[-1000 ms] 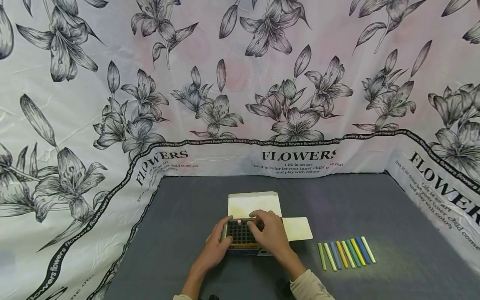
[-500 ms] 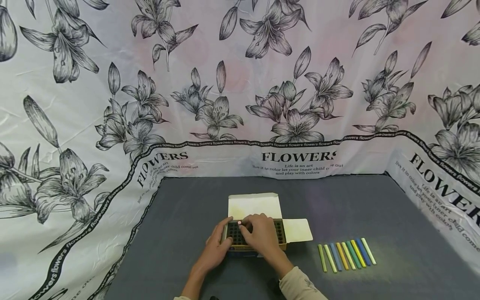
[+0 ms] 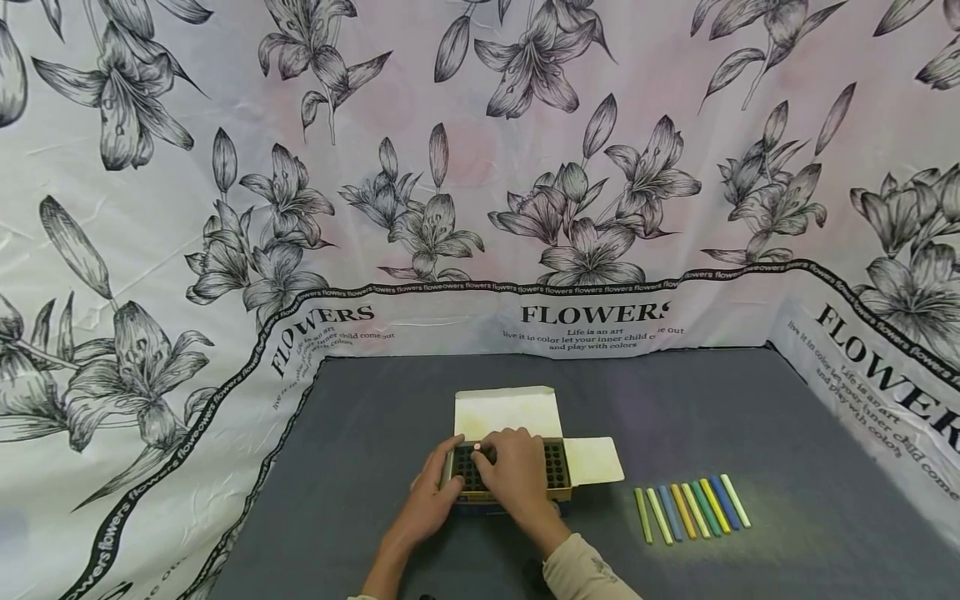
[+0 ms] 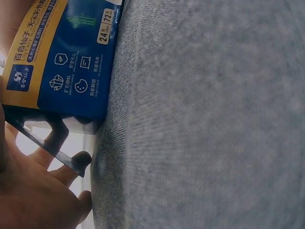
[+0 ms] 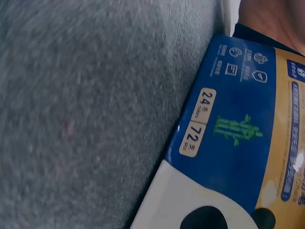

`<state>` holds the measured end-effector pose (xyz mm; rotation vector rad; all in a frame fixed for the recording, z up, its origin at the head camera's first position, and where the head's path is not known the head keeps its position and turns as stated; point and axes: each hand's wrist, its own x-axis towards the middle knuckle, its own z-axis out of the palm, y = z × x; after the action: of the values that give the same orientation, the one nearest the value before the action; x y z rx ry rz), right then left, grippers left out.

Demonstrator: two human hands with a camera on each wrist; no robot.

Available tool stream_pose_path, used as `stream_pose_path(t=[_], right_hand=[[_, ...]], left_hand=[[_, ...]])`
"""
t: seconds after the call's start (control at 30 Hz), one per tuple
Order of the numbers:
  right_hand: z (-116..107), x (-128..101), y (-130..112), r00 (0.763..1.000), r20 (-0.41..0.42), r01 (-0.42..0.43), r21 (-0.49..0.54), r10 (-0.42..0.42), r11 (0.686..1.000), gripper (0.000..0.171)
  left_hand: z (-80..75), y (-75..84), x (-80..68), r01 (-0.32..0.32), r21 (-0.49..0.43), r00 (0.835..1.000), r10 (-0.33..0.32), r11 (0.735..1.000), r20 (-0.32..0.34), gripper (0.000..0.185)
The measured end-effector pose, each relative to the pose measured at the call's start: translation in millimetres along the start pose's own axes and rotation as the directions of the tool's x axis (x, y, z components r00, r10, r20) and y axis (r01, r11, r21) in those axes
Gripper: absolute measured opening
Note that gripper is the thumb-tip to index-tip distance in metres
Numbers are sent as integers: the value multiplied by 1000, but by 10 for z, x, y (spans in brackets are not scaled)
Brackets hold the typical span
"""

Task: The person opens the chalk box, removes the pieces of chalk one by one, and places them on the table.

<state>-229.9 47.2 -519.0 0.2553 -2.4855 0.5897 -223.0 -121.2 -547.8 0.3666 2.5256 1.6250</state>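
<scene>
A blue and yellow chalk box (image 4: 78,62) lies on the grey table, its flaps folded out. Inside it a black insert (image 3: 557,464) shows rows of round holes. My left hand (image 3: 429,492) grips the box's left end, thumb at the near corner and fingers along the side. The left wrist view also catches its fingers (image 4: 52,176) beyond the box end. Over the insert, my right hand (image 3: 519,475) pinches the pink tip of a chalk stick (image 3: 477,447) between thumb and index finger; the rest of that stick is hidden. The right wrist view shows mostly the box front (image 5: 224,124).
Right of the box, several chalk sticks (image 3: 692,510) in green, yellow, blue, orange and pale tones lie in a slanted row. One white flap (image 3: 506,412) extends behind the box and another (image 3: 594,460) to its right. A flower-printed cloth (image 3: 450,325) stands around the table (image 3: 360,417).
My right hand has moved left across the insert to the pink chalk stick, closing thumb and index finger on it. The left hand and the box have stayed in place.
</scene>
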Motion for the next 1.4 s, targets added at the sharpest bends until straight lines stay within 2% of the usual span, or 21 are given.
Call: stream_pose_path(t=[0.23, 0.43, 0.77, 1.1, 1.4], right_hand=[[12, 11, -26, 1000, 0, -28, -31, 28, 999, 12], [-4, 11, -32, 1000, -2, -29, -8, 29, 1000, 11], [-32, 19, -22, 999, -48, -14, 125, 20, 992, 8], [-50, 33, -8, 999, -41, -5, 229, 15, 973, 6], [-90, 40, -12, 998, -22, -45, 317, 55, 947, 8]], left_hand=[[0, -2, 1, 2, -7, 1000, -2, 1000, 1, 63], [-5, 3, -2, 6, 5, 1000, -6, 1000, -5, 62], [-13, 25, -19, -16, -14, 1000, 17, 1000, 11, 62], [-6, 2, 0, -4, -16, 1000, 4, 1000, 6, 62], [-9, 15, -9, -12, -13, 1000, 12, 1000, 13, 62]])
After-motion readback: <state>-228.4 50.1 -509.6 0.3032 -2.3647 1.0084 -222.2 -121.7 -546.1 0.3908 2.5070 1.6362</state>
